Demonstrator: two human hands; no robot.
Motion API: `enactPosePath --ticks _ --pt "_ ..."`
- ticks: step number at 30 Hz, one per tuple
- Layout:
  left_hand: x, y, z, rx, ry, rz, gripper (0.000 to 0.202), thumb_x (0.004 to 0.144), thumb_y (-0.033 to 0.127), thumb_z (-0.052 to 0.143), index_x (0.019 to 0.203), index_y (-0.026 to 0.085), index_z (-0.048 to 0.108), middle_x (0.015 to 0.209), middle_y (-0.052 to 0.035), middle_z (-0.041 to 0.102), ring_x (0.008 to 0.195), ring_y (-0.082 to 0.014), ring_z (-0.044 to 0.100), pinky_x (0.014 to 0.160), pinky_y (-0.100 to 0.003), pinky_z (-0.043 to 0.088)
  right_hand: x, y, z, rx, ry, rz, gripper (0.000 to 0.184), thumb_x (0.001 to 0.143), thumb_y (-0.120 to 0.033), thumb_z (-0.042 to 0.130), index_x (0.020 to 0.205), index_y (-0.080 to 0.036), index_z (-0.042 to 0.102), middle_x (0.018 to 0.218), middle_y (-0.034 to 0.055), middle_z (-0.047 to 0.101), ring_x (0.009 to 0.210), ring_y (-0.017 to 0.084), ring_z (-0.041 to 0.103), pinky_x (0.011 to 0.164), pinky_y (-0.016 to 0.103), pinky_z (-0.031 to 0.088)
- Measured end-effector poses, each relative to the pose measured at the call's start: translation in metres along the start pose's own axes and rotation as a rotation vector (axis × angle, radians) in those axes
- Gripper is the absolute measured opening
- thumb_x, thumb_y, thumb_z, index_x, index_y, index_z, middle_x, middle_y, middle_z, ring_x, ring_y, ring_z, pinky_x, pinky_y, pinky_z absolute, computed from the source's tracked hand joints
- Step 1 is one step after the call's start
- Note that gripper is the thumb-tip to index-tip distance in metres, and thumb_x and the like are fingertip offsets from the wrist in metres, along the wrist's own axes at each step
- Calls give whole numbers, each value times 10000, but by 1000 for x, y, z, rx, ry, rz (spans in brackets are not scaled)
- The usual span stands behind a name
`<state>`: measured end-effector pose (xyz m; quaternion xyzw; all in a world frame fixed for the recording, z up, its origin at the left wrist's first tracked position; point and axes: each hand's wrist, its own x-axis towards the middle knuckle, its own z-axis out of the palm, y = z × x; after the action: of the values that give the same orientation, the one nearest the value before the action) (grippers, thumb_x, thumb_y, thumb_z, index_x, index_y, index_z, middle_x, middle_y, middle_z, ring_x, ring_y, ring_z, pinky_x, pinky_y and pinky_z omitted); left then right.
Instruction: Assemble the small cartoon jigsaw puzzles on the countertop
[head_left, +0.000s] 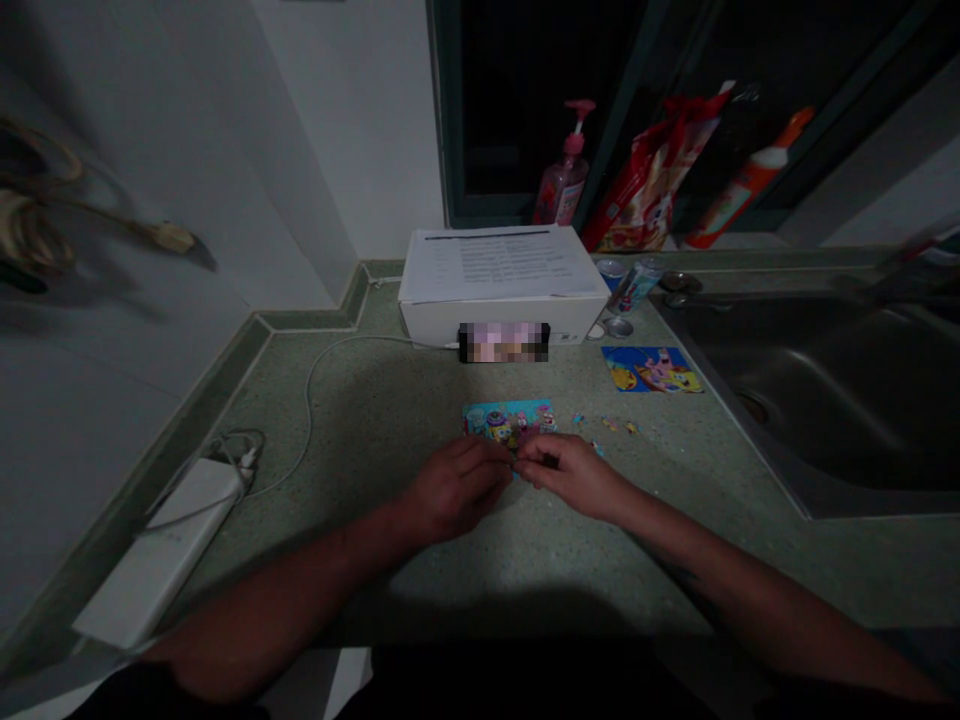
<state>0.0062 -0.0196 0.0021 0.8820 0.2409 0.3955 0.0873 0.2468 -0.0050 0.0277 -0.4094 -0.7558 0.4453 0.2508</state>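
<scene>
"What are the hands doing?"
"Left hand [457,487] and right hand [568,473] pinch a small dark scrap [516,465] between them, fingers closed."
"Where?"
"Just at the near edge of a blue cartoon card [508,419] on the speckled green bench [525,565]."

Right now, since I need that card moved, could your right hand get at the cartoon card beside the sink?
Probably yes: the right hand is close, and only small scraps lie on the counter before the cartoon card, so nothing tall seems to block it.

Left hand [457,488], right hand [570,475] meet at edge of cartoon card [508,420].
</scene>
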Motion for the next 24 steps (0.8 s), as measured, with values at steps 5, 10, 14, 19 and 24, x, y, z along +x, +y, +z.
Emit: enactPosePath --ticks 5,10,14,19,24 --pt "1 0 0 37 -49 -11 114 1042 150 614 1101 234 663 1056 -71 785 917 -228 754 793 -397 672 2 4 2 -41 -21 40 230 982 -263 648 760 -241 594 701 -8 608 664 178 590 606 312 437" --pt "2 -2 -1 49 -3 -107 122 1003 143 653 1057 252 655 1047 -55 794 913 -230 766 805 -417 664 0 1 3 -230 96 -121 47 991 -259 648 1004 -240 689 914 60 726 840 243 717 765 400 571" --pt "5 -2 -3 16 64 -188 131 975 138 680 1034 250 647 1045 -43 799 960 -214 776 847 -394 663 -1 1 2 -330 159 -283 207 974 -247 697 1179 -275 697 1252 136 743 1196 327 722 1006 527 607" --pt "7 1 -7 -18 55 -219 136 982 133 668 1022 262 650 1048 -35 804 983 -203 780 877 -378 664 0 7 5 -375 183 -312 273 983 -232 705 1247 -302 692 1339 130 725 1256 318 711 1075 537 604" --pt "7 3 -7 -32 30 -263 154 968 124 679 1012 272 666 1068 -45 811 989 -231 785 894 -427 679 0 12 8 -431 207 -322 290 968 -231 702 1247 -312 703 1341 114 732 1252 322 716 1069 570 605"
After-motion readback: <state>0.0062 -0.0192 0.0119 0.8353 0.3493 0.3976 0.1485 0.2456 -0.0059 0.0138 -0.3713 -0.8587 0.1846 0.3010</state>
